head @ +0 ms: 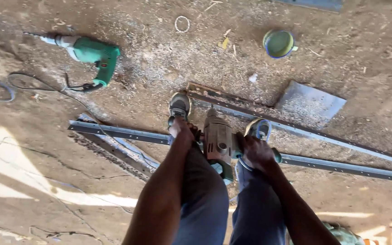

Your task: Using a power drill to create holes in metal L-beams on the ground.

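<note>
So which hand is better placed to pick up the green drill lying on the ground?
Left, probably. The green drill lies up on the left side, and the left hand is nearer to it than the right hand. Both hands currently grip the drill between the knees.

Both arms come down from the bottom edge toward the middle of the view, pretty much straight and bare to the wrist. The left hand [183,131] sits just left of centre, around 11 o'clock from the right hand, fingers curled tight into a closed grip with the knuckles facing up. The right hand [256,152] is at about 4 o'clock from it, also wrapped shut, back of the hand up, wrist slightly bent. The hands are close together but not touching. Legs in dark trousers run underneath the arms, feet planted up near 12 o'clock.
</note>
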